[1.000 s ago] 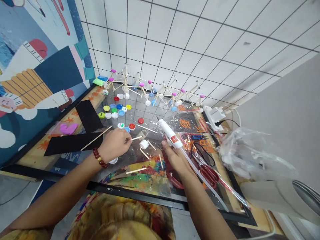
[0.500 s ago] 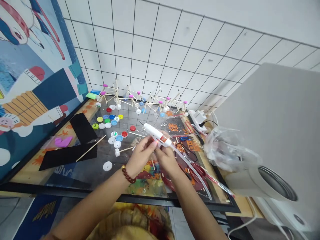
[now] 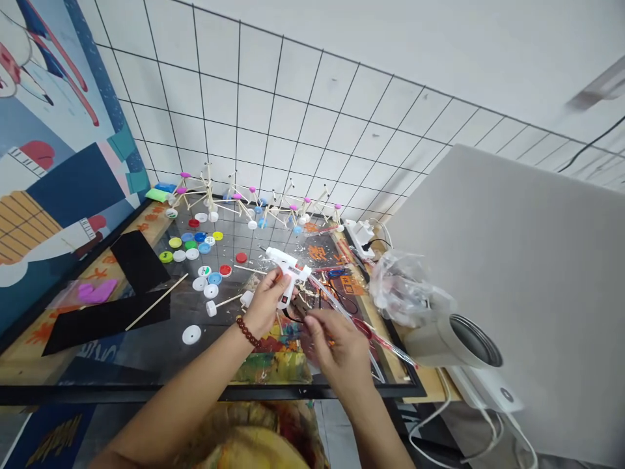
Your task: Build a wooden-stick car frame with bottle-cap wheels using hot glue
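Our left hand grips the white glue gun above the bench, thumb and fingers wrapped round its handle, the nozzle facing up and to the left, presumably to keep the hot tip off our skin. The gun's body sits just beyond that hand. Our right hand is nearer us and to the right, fingers curled together beside the black cord; whether they pinch it, we cannot tell. Bottle caps lie leftward, perhaps for easy reach; stick models line the back, likely out of the way.
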`<state>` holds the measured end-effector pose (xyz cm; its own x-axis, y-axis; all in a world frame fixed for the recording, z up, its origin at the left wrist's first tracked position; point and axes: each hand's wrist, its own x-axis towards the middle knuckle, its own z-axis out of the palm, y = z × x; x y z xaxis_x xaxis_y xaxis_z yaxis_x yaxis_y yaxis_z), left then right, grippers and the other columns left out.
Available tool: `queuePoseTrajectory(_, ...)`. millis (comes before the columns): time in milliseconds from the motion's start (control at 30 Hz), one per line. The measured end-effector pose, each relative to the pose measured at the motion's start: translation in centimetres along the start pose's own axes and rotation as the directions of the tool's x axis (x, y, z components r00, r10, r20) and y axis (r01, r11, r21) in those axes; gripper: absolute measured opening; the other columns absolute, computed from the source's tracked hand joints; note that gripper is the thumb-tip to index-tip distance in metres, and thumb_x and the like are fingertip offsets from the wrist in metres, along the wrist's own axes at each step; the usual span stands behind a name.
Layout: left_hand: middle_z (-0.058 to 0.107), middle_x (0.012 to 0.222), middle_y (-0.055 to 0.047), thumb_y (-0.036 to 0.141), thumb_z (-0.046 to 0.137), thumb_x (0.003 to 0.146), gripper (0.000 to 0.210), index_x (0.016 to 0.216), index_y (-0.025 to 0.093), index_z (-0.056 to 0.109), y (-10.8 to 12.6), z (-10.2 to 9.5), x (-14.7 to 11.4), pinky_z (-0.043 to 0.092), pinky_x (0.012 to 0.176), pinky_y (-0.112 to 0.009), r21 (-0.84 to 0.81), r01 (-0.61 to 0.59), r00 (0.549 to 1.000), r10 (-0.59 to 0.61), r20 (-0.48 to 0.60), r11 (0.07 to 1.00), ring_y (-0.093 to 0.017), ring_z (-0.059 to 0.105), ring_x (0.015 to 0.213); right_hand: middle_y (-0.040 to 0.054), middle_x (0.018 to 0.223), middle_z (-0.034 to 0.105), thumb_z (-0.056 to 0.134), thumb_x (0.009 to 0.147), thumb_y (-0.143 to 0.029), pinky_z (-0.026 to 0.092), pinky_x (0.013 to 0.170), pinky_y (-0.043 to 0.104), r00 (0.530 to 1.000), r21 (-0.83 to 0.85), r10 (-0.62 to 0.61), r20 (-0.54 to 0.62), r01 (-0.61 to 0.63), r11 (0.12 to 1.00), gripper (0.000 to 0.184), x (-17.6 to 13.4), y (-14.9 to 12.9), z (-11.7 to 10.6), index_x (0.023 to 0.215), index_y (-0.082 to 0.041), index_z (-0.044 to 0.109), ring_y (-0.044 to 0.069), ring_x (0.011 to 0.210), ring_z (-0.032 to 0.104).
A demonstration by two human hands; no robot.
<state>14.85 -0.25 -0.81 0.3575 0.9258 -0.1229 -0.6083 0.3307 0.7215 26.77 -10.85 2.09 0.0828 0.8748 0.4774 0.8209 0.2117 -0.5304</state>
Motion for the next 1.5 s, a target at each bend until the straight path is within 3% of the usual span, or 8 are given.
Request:
queuePoseTrajectory(33,0.067,0.073,0.001,0.043,0.086,0.062,0.045,0.091,0.016,0.066,0.0,-0.1,0.1,0.047,0.059,-0.02,0.0,0.001,1.0,-0.001,0.006,1.0,-0.009,0.06,0.059,0.0114,0.103,0.071,0.054,0.093,-0.032,0.052,0.087,0.04,0.994,-0.073,-0.003,-0.109,-0.005,0.997,0.023,0.4,0.4,-0.4,0.108,-0.02,0.066,0.025,0.097,0.065)
queuePoseTrajectory(100,0.068,0.076,-0.001,0.045,0.084,0.064,0.046,0.094,0.016,0.066,0.0,-0.2,0.2,0.047,0.058,-0.02,0.002,0.006,1.0,-0.006,0.021,1.0,-0.009,0.06,0.06,0.0163,0.114,0.069,0.058,0.09,-0.039,0.05,0.091,0.047,0.984,-0.124,0.031,-0.175,-0.053,0.991,0.037,1.5,1.5,-0.5,0.118,-0.016,0.062,0.03,0.105,0.063)
queuePoseTrajectory(233,0.068,0.074,-0.002,0.049,0.08,0.069,0.042,0.089,0.015,0.065,0.0,-0.5,0.3,0.045,0.056,-0.019,0.013,0.001,1.0,-0.001,0.022,1.0,-0.009,0.059,0.059,0.0045,0.076,0.073,0.049,0.095,-0.038,0.052,0.061,0.029,0.99,0.106,0.137,0.02,-0.138,0.985,0.029,3.6,3.2,0.4,0.102,-0.018,0.069,0.019,0.064,0.066)
queuePoseTrajectory(300,0.067,0.072,-0.002,0.049,0.079,0.07,0.04,0.087,0.015,0.065,0.0,-0.6,0.4,0.044,0.056,-0.019,0.02,-0.004,1.0,0.004,0.021,1.0,-0.008,0.058,0.058,0.0018,0.069,0.071,0.052,0.094,-0.037,0.049,0.057,0.026,0.992,0.095,0.123,-0.01,-0.122,0.988,0.026,3.9,3.3,0.7,0.092,-0.019,0.071,0.016,0.058,0.064)
queuePoseTrajectory(467,0.068,0.072,-0.003,0.047,0.08,0.069,0.039,0.084,0.014,0.067,0.2,-1.1,0.6,0.044,0.056,-0.019,0.035,-0.001,1.0,0.0,0.027,0.999,-0.008,0.058,0.057,0.0041,0.076,0.074,0.054,0.091,-0.03,0.05,0.061,0.027,0.997,0.009,0.031,-0.072,-0.031,0.999,0.022,4.1,2.9,0.9,0.089,-0.019,0.073,0.019,0.066,0.069)
queuePoseTrajectory(1033,0.067,0.07,-0.003,0.048,0.086,0.06,0.046,0.08,0.013,0.064,0.5,-0.8,0.1,0.04,0.047,-0.019,-0.026,0.096,0.994,-0.097,-0.041,0.995,-0.008,0.056,0.052,0.0048,0.078,0.074,0.049,0.093,-0.031,0.046,0.06,0.027,0.999,-0.224,0.021,0.033,-0.013,0.975,0.025,5.3,2.5,0.9,0.091,-0.02,0.071,0.02,0.068,0.069)
queuePoseTrajectory(1233,0.066,0.069,-0.002,0.048,0.084,0.063,0.047,0.088,0.014,0.062,0.4,-0.5,-0.1,0.041,0.049,-0.019,-0.077,0.11,0.991,-0.115,-0.063,0.991,-0.008,0.056,0.053,0.0064,0.085,0.075,0.05,0.095,-0.029,0.048,0.063,0.028,0.985,-0.352,-0.161,-0.067,0.128,0.927,0.022,4.9,2.6,0.8,0.101,-0.019,0.069,0.02,0.071,0.07)
queuePoseTrajectory(1500,0.064,0.068,-0.002,0.047,0.084,0.064,0.043,0.082,0.013,0.064,-0.5,-0.5,-0.2,0.042,0.049,-0.02,-0.058,0.143,0.988,-0.146,-0.044,0.988,-0.008,0.054,0.051,0.0037,0.076,0.071,0.05,0.093,-0.021,0.047,0.061,0.026,0.991,-0.246,-0.103,-0.088,0.079,0.966,0.018,5.0,2.6,1.2,0.091,-0.019,0.068,0.017,0.066,0.067)
